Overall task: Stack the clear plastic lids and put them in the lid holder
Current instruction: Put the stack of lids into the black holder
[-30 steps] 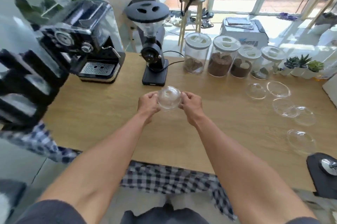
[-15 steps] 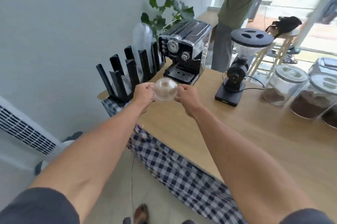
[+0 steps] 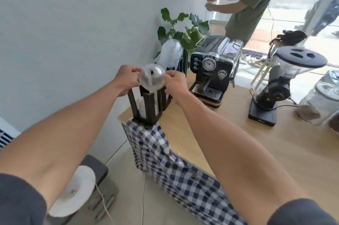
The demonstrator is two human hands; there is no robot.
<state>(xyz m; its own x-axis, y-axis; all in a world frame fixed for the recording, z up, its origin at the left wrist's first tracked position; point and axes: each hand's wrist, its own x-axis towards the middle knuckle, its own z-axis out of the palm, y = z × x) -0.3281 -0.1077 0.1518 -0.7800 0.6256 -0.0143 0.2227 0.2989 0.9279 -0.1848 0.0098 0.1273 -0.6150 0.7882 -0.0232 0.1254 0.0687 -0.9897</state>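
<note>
A stack of clear domed plastic lids (image 3: 151, 78) is held between my left hand (image 3: 127, 80) and my right hand (image 3: 175, 81), right at the top of the nearest slot of the dark wooden lid holder (image 3: 149, 107). The holder stands at the table's left end on a checked cloth. The lids' rim sits between the upright posts. Something white shows inside the slot below them. A taller stack of lids (image 3: 170, 53) stands in a far slot of the holder.
An espresso machine (image 3: 213, 70) stands just right of the holder, then a black coffee grinder (image 3: 275, 85) and glass jars (image 3: 320, 103). A leafy plant (image 3: 183, 30) is behind. A person in a green shirt (image 3: 251, 2) stands beyond the table. The wall is at the left.
I have turned left from the table's middle, and both hands have carried the stacked lids to the holder and lowered them onto the top of its nearest slot.
</note>
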